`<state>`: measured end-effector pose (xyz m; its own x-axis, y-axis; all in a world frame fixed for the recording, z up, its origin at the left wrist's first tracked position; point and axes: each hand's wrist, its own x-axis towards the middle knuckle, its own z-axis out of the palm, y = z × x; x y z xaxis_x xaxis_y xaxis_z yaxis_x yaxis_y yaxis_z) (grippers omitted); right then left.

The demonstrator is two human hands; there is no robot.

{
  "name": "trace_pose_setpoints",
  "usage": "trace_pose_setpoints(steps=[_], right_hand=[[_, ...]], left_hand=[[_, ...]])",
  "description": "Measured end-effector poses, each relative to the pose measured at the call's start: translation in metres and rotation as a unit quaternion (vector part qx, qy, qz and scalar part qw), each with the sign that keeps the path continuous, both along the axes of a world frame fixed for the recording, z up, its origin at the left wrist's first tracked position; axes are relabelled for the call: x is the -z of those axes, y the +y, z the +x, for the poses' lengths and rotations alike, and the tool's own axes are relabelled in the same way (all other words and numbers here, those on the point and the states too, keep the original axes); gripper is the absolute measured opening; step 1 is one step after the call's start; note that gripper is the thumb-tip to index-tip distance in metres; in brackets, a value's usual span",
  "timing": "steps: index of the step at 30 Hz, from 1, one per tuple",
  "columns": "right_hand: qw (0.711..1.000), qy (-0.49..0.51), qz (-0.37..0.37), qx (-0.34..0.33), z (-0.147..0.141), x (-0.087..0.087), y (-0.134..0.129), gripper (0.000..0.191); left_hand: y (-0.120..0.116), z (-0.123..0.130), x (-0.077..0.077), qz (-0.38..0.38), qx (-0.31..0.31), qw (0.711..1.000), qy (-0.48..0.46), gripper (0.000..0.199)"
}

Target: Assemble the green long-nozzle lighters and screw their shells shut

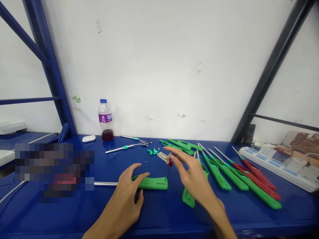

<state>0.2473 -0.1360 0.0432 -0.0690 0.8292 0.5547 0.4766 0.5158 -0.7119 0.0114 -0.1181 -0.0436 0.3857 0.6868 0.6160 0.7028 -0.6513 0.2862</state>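
Note:
A green long-necked lighter (156,184) lies flat on the blue table, its metal tube pointing left. My left hand (127,192) grips it around the trigger end, thumb and fingers on either side of the body. Pinched in my right hand (191,172) is a small screwdriver with a dark red handle (170,163). The screwdriver stands nearly upright, its thin shaft reaching down to the right end of the green handle, at a screw hole. Just behind lie small turquoise parts (152,152), pale lighter inner parts (163,156) and a tiny screw (146,162).
Several green lighters (219,174) and red lighters (260,176) lie at the right, near a white power strip (276,169). Behind are two metal tubes with wires (119,149), a drink bottle (105,121) and a white case (89,138). Something pixelated (59,172) covers the left.

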Motion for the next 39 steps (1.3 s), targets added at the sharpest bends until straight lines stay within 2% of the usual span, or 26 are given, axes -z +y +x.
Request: trace_pose_setpoints(steps=[4, 8, 11, 16, 25, 28, 32, 35, 39], right_hand=[[0.999, -0.02, 0.002, -0.025, -0.006, -0.005, -0.011, 0.033], [0.999, -0.024, -0.004, -0.027, -0.007, -0.006, -0.013, 0.033], [1.0, -0.011, -0.022, -0.018, -0.002, -0.006, -0.009, 0.03], [0.999, -0.009, -0.04, -0.011, 0.007, -0.008, -0.005, 0.028], [0.999, -0.033, -0.025, 0.023, 0.01, -0.008, -0.006, 0.027], [0.997, -0.005, 0.011, 0.077, 0.015, -0.007, -0.004, 0.027], [0.978, 0.083, 0.074, 0.176, 0.027, -0.003, 0.004, 0.025], [0.985, 0.078, 0.03, 0.151, 0.032, 0.003, 0.013, 0.024], [0.992, -0.013, -0.055, 0.109, 0.03, 0.014, 0.023, 0.015]], left_hand=[[0.007, -0.002, 0.006, 0.039, 0.001, 0.999, -0.013, 0.041], [0.01, -0.002, 0.011, 0.05, -0.003, 0.999, -0.008, 0.043], [0.008, -0.001, 0.008, 0.043, -0.024, 0.999, 0.006, 0.046], [0.007, -0.002, 0.005, 0.03, -0.021, 0.999, 0.009, 0.048], [0.025, -0.004, 0.02, 0.001, 0.005, 1.0, 0.014, 0.043], [0.026, -0.006, 0.016, 0.008, 0.007, 1.0, 0.016, 0.044], [0.023, -0.007, 0.007, 0.03, -0.009, 0.999, -0.036, 0.053], [0.018, -0.003, 0.0, 0.047, -0.011, 0.996, -0.081, 0.047], [0.01, 0.003, -0.01, 0.06, -0.016, 0.991, -0.121, 0.03]])
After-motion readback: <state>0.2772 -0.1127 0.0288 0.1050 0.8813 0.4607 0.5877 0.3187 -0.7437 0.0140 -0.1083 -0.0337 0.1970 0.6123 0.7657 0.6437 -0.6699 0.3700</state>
